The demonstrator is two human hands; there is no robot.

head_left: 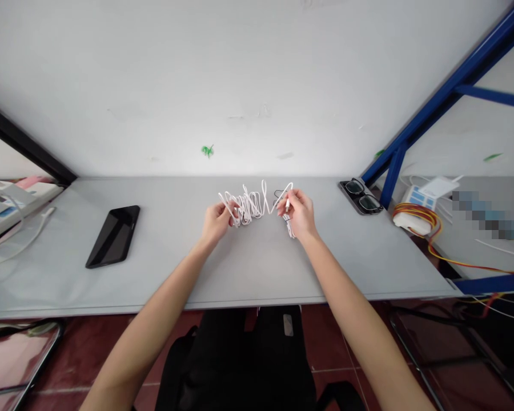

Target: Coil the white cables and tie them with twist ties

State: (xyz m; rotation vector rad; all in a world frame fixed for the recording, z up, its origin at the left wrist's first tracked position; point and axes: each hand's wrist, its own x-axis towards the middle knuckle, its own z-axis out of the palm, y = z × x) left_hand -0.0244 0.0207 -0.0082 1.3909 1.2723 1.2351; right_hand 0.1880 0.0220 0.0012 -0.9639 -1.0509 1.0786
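White cable in loose coils, suspended between both hands just above the grey bench. Left hand pinches the bundle; right hand pinches the cable beside its white plug. Black smartphone lies left; glasses right.

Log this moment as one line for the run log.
left hand: holds tangled white cable | right hand: pinches plug end | nearby: black smartphone, black-framed glasses on grey desk
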